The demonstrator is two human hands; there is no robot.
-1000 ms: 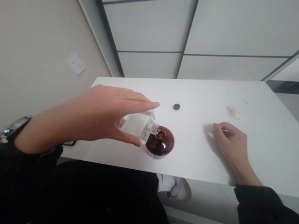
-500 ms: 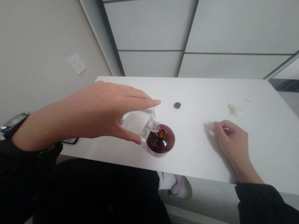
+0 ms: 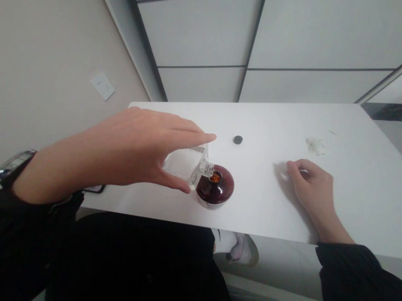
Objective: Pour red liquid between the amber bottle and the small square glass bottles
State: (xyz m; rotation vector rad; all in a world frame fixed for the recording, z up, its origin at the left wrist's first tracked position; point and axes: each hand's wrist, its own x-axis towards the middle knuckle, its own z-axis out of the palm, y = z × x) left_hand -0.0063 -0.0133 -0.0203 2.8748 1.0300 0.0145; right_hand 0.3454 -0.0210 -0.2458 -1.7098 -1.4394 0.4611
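Note:
My left hand (image 3: 147,147) grips a clear glass bottle (image 3: 184,162) between thumb and fingers. The bottle is tilted onto its side, its threaded neck pointing right over the mouth of a dark reddish-brown bottle (image 3: 220,195). That brown bottle stands upright on the white table (image 3: 266,130), with an orange glow showing in its opening. Whether liquid is running between the two is too small to tell. On the right, my right hand (image 3: 313,184) rests on the tabletop with curled fingers; anything inside them is hidden.
A small dark cap (image 3: 237,139) lies behind the brown bottle. Whitish crumpled bits (image 3: 315,146) are on the table at the back right. A phone-like dark edge (image 3: 96,188) shows under my left wrist. Panelled doors (image 3: 207,43) rise behind the table.
Almost nothing differs; the whole view has shifted very slightly. The clear bottle stays tilted over the brown one, and my right hand has not moved.

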